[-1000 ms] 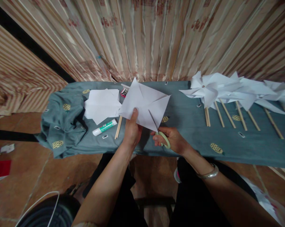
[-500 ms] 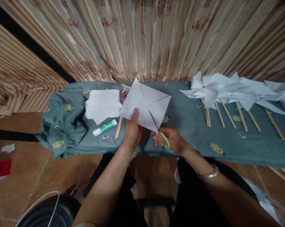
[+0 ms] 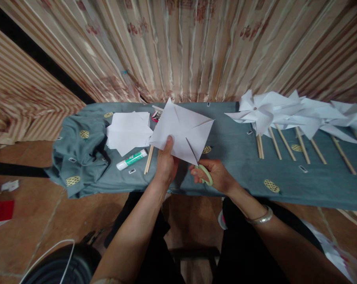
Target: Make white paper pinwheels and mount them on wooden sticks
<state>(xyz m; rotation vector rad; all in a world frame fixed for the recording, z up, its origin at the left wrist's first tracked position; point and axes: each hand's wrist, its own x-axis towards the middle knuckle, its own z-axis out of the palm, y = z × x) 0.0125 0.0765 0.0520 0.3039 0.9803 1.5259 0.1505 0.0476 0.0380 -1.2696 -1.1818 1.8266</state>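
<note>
A square sheet of white paper [image 3: 181, 122] is pinched in my left hand [image 3: 166, 161], thumb on top near its lower left edge. Slits run inward from corners of the sheet. My right hand [image 3: 215, 173] is closed around the green handles of a pair of scissors [image 3: 207, 175]. One thin blade lies over the paper near its bottom corner, pointing toward the middle; the other blade is hidden. Left of the sheet lies a stack of white paper [image 3: 129, 130], with a glue stick [image 3: 132, 159] below it. Wooden sticks [image 3: 149, 159] lie partly under the held sheet.
Several white paper pinwheels [image 3: 261, 112] on wooden sticks lie in a row along the right of the cloth-covered table [image 3: 225, 146]. A small red packet [image 3: 156, 115] sits behind the held paper. Bunched cloth [image 3: 86, 157] is at the left end, and a pleated curtain [image 3: 181, 51] hangs behind.
Almost nothing differs. The paper and the scissors have shifted very slightly to the left, with both hands keeping their hold.
</note>
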